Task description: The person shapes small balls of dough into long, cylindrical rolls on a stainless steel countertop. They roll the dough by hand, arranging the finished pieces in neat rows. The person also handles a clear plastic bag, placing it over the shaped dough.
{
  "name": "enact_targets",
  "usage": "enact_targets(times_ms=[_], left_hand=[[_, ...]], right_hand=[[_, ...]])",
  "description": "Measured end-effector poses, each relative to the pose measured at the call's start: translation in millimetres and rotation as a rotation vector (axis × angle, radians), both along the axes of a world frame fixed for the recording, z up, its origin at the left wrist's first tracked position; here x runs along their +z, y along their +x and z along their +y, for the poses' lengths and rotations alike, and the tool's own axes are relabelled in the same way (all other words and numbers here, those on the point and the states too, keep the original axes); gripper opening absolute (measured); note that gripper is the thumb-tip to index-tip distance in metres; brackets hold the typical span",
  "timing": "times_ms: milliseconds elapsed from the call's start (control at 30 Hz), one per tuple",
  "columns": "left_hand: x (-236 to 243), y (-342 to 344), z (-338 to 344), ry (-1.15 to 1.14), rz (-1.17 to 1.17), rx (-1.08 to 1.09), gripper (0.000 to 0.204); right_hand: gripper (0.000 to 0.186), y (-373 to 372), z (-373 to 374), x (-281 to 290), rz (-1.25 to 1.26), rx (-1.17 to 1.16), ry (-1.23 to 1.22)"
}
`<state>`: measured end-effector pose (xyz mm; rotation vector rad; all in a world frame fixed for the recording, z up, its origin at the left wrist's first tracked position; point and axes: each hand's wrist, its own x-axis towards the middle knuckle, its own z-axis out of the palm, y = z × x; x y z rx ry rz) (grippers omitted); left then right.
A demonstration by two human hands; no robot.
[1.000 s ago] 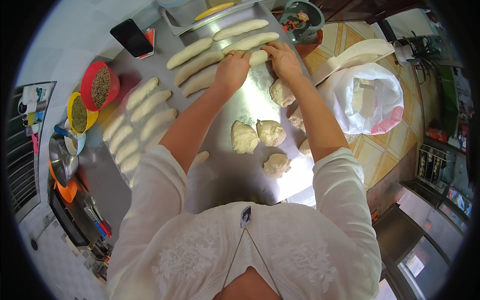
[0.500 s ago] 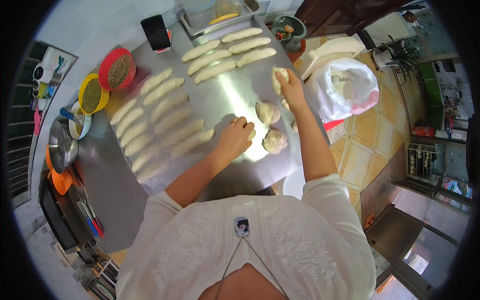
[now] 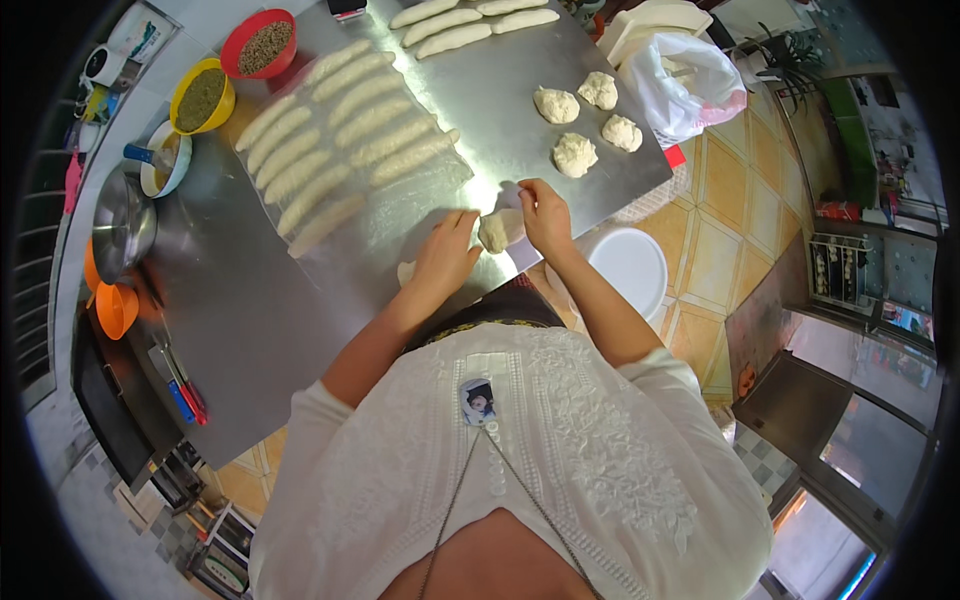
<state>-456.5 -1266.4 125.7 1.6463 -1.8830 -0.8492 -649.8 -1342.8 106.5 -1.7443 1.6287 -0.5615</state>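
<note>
A lump of pale dough (image 3: 495, 231) lies on the steel table near its front edge, between my two hands. My left hand (image 3: 447, 250) rests just left of the lump, fingers stretched forward and close to its side. On the right, my right hand (image 3: 546, 220) has curled fingers with the thumb drawn in beside the lump; what they pinch, if anything, is hidden. A smaller bit of dough (image 3: 405, 272) shows by my left wrist. Several rough dough balls (image 3: 575, 155) sit farther right.
Rolled dough strips (image 3: 365, 98) lie in rows under clear plastic film at left, with more strips (image 3: 452, 40) at the far side. Along the left edge stand a red bowl (image 3: 262, 48), a yellow bowl (image 3: 203, 100) and a steel bowl (image 3: 125, 225). A white bucket (image 3: 630, 268) stands at right.
My right hand has come back from the dough at the far right to the front edge beside my left hand. A lump now lies between them. The view has shifted toward the near edge.
</note>
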Motion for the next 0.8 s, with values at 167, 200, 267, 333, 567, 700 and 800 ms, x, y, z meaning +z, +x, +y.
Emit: enact_targets(times_ms=[167, 200, 267, 333, 567, 700, 800], left_hand=[[-62.7, -29.4, -33.8, 0.065, 0.067, 0.039, 0.05], [-69.5, -32.0, -41.8, 0.094, 0.055, 0.081, 0.05], [-65.0, -33.9, -65.5, 0.148, -0.009, 0.079, 0.049], [-63.5, -35.8, -84.1, 0.193, -0.044, 0.073, 0.047], [-38.9, -40.5, -11.1, 0.931, 0.607, -0.042, 0.036], [-35.2, -37.4, -39.0, 0.433, 0.127, 0.111, 0.046], [-44.8, -31.5, -59.6, 0.302, 0.064, 0.013, 0.04]], right_hand=[[0.007, 29.9, -1.7, -61.5, 0.344, -0.021, -0.446], [0.007, 29.9, -21.0, -61.1, 0.331, 0.032, -0.505], [0.007, 30.2, -37.8, -62.3, 0.322, 0.122, -0.572], [0.01, 28.4, -60.7, -69.5, 0.249, 0.178, -0.628], [0.018, 28.3, 38.5, -37.1, 0.211, 0.051, -0.164], [0.01, 32.6, -19.4, -49.6, 0.179, 0.172, -0.531], [0.02, 34.4, -30.4, -47.9, 0.148, 0.171, -0.29]])
